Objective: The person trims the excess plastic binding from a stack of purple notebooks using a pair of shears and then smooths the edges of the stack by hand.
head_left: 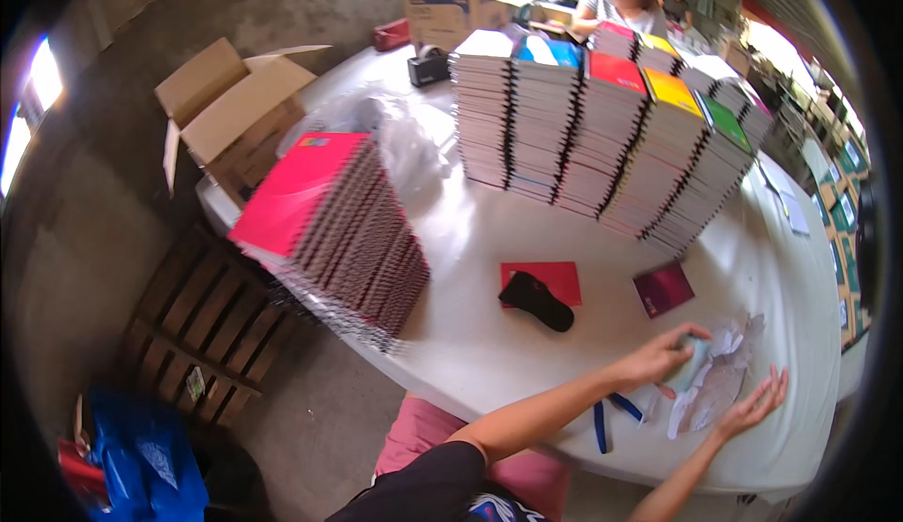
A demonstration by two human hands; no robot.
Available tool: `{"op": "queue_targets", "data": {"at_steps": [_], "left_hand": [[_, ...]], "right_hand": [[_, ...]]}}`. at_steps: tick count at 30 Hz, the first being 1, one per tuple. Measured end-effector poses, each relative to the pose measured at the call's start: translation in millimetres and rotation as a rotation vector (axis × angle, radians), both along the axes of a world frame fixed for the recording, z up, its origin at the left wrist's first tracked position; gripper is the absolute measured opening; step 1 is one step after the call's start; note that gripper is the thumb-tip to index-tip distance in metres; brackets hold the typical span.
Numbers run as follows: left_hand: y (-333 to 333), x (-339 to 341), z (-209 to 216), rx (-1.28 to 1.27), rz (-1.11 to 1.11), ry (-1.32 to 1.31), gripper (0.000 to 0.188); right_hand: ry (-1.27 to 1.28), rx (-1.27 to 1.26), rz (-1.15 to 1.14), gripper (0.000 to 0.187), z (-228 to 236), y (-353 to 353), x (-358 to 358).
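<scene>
My left hand (670, 355) is closed around a pale green-blue object (695, 364) whose kind I cannot make out. That object is over crumpled, whitish, partly see-through wrapping (717, 395) on the table. At the wrapping's right side, my right hand (755, 405) is open, fingers spread and palm turned up, with nothing in it. Blue-handled pliers (616, 417) lie under my left forearm, close to the table's near edge. Farther off are a small maroon notebook (663, 289) and a flat red notebook (562, 279) with a black, elongated, rounded thing (538, 302) on top.
A tall stack of red spiral notebooks (343, 230) stands at the white table's (470, 334) left edge. Several stacks with coloured covers (602, 136) form a wall across the back. Open cardboard boxes (240, 113), clear plastic (400, 136) and a wooden pallet (202, 310) are leftward. People (625, 0) are behind.
</scene>
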State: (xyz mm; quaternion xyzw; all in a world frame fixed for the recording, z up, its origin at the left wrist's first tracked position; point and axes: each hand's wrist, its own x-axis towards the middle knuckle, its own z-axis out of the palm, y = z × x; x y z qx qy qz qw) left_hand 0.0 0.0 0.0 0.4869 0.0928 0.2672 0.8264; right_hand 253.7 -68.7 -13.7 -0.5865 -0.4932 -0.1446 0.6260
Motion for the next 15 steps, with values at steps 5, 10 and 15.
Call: {"op": "queue_targets", "data": {"at_steps": [5,10,15], "left_hand": [[-35.9,-37.7,3.6,0.394,0.042,0.14,0.046],[-65.8,-57.1,12.9,0.728,0.3,0.135,0.062],[-105.7,-52.1,0.0,0.876,0.364,0.109,0.055]], "right_hand": [[0.29,-0.206,0.64,0.05,24.2,-50.5,-126.9],[0.223,-0.516,0.693,0.057,39.9,-84.5,-157.6],[0.416,-0.589,0.676,0.038,18.2,-122.8,-144.3]]}}
